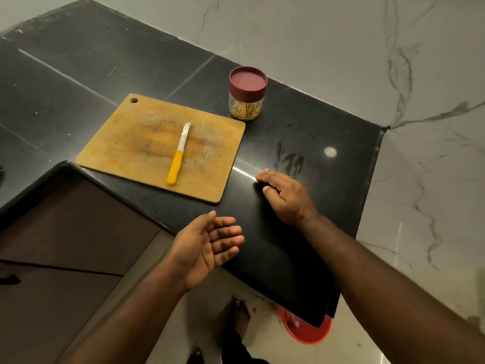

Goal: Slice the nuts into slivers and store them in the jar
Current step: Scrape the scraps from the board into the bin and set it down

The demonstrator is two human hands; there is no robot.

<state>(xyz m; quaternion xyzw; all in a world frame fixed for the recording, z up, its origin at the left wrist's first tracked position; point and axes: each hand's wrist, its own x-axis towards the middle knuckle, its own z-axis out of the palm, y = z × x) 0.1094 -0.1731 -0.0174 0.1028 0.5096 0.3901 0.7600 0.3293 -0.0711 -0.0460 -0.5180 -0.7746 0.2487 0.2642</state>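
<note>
A small clear jar (pixel 246 109) with a maroon lid (pixel 248 81) screwed on stands on the black counter, with pale nut slivers at its bottom. Left of it lies a wooden cutting board (pixel 126 151) bearing a yellow-handled knife (pixel 178 157), blade pointing away. My right hand (pixel 284 197) rests palm down on the counter to the right of the board, fingers on the surface, holding nothing visible. My left hand (pixel 210 245) hovers palm up at the counter's near edge, fingers relaxed and empty.
The black counter (pixel 315 114) ends at a corner on the right, beside the marbled floor (pixel 433 179). Brown cabinet fronts (pixel 65 245) sit below at the left. A red basin (pixel 309 329) and a bare foot (pixel 237 319) are on the floor under the near edge.
</note>
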